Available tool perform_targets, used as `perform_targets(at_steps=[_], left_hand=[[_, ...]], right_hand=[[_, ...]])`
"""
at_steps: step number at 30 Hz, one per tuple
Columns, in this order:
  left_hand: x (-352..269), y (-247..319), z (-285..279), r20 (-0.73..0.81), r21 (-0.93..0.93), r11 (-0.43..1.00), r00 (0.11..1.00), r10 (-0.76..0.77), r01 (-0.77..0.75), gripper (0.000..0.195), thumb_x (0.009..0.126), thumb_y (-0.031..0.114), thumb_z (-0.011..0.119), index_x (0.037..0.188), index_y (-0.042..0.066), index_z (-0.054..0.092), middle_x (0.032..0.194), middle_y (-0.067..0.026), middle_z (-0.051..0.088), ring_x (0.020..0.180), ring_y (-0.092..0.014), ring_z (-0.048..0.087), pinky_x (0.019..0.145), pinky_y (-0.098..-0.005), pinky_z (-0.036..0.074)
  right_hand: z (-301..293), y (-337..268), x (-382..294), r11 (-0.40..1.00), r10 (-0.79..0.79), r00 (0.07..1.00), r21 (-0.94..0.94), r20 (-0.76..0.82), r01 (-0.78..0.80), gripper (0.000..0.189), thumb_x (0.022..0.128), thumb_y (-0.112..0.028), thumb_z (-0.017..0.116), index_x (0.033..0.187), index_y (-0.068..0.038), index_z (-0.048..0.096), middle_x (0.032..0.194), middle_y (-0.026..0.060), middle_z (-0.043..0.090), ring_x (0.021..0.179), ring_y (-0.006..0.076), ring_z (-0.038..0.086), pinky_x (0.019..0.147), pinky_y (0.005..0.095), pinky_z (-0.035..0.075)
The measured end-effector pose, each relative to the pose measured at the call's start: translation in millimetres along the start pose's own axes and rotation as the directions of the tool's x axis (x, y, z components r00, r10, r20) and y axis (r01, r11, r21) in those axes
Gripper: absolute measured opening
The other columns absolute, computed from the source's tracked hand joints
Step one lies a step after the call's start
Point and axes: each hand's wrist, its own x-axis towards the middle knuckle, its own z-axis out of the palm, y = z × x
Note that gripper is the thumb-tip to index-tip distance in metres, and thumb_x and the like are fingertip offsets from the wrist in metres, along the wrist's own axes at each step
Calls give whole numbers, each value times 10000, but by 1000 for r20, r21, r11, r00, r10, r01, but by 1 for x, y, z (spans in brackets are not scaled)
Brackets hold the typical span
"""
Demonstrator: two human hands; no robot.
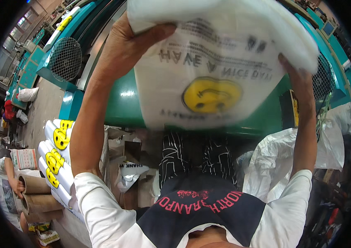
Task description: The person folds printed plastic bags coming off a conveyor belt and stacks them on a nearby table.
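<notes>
A stack of thin white plastic bags, printed with a yellow smiley face and dark lettering, is held up in front of me and blurred by motion. Its upper part folds over toward me. My left hand grips the left side, thumb lying over the plastic. At the right edge, my right hand holds the stack with its fingers partly hidden beneath the fold. Below and behind the bags is a smooth green machine table, its rounded front edge close to my legs.
Rolled smiley-print bags are piled to my left, beside brown cardboard tubes that another person's hand touches. Fans with wire guards flank the machine. Crumpled white sacking hangs at right. A loose printed bag lies below the table.
</notes>
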Motion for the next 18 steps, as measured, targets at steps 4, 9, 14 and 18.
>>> perform_targets(at_steps=[4, 9, 14, 18], left_hand=[[36, 10, 12, -134, -100, 956, 948, -288, 276, 359, 809, 145, 694, 1129, 23, 587, 1028, -63, 645, 937, -153, 583, 819, -285, 460], [43, -139, 16, 57, -575, 755, 936, -348, 316, 431, 959, 383, 436, 1225, 44, 433, 994, -124, 621, 802, -206, 658, 682, -346, 567], [-138, -223, 116, 60, -335, 568, 619, -783, 751, 774, 841, 366, 656, 1414, 37, 251, 1377, -187, 383, 1230, -264, 421, 990, -359, 381], [-154, -166, 115, -13, 250, 812, 841, -541, 527, 958, 655, 258, 797, 1411, 72, 241, 1228, -266, 448, 1173, -351, 454, 966, -409, 400]], right_hand=[[31, -6, 49, 992, 80, 996, 96, -33, -76, 331, 874, -190, 612, 1142, -2, 566, 1044, 70, 620, 919, 132, 580, 805, 270, 463], [77, 70, 64, 875, 256, 920, 332, 298, -351, 546, 914, -401, 532, 1259, 4, 408, 1097, 153, 583, 928, 191, 609, 757, 329, 548], [115, 158, -82, 812, 564, 780, -8, 273, -584, 859, 753, -201, 714, 1416, -6, 203, 1169, 200, 562, 1092, 234, 544, 938, 345, 421], [127, 139, -95, 880, 474, 866, -86, 161, -466, 947, 683, -123, 753, 1429, -38, 177, 1136, 219, 588, 1062, 265, 573, 919, 362, 436]])
